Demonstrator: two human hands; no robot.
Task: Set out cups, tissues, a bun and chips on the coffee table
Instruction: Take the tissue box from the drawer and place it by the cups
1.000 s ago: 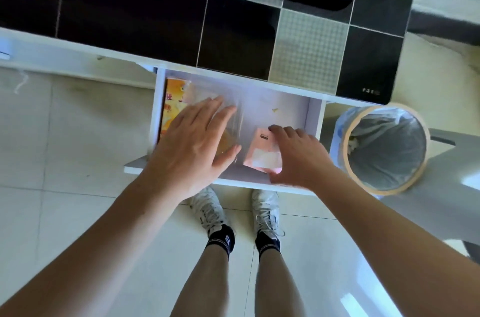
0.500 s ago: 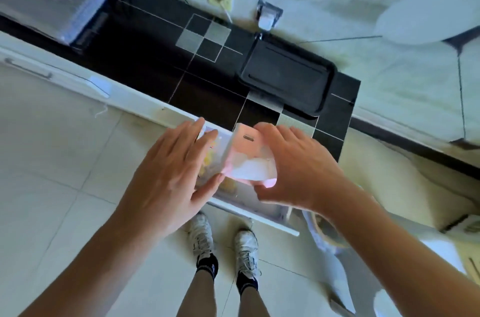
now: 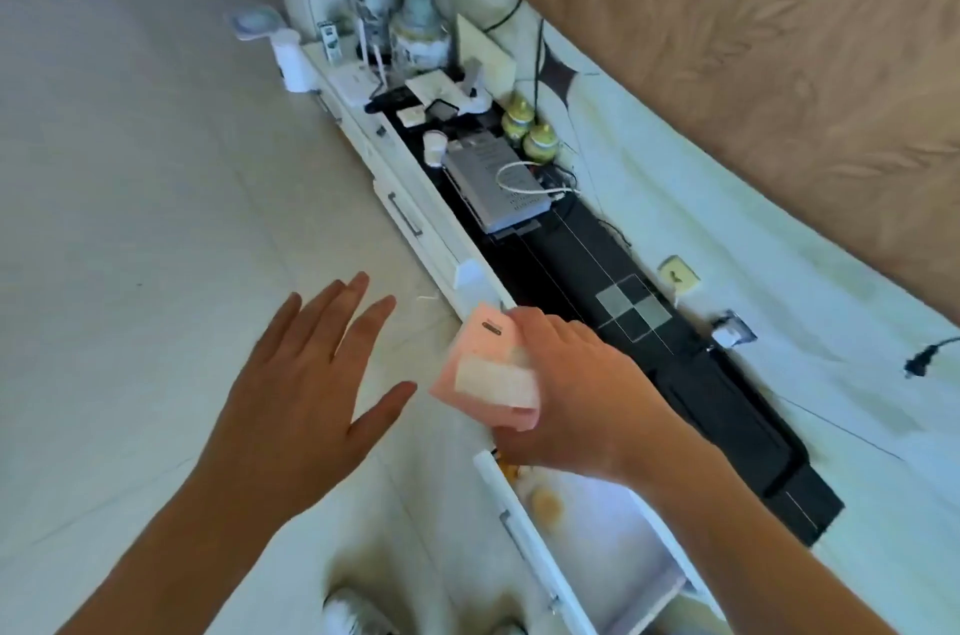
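My right hand (image 3: 576, 400) grips a pink pack of tissues (image 3: 485, 372) with a white label, held in the air above the open white drawer (image 3: 613, 561) of a low cabinet. My left hand (image 3: 306, 395) hovers to the left of the pack with fingers spread and straight, holding nothing, over the pale floor. Inside the drawer something yellowish, perhaps a wrapped bun (image 3: 545, 502), shows below my right wrist. No cups or chips can be made out.
The long low cabinet (image 3: 415, 229) with a black glass top runs away along the wall, carrying vases (image 3: 418, 18), small green jars (image 3: 540, 143), a grey box with cables (image 3: 498, 184) and a black tray (image 3: 727, 411). Pale tiled floor (image 3: 130, 218) lies to the left.
My right hand has lifted the tissue pack out of the drawer. My left hand has come off the things in the drawer and moved left, empty. The view has swung to the left along the cabinet.
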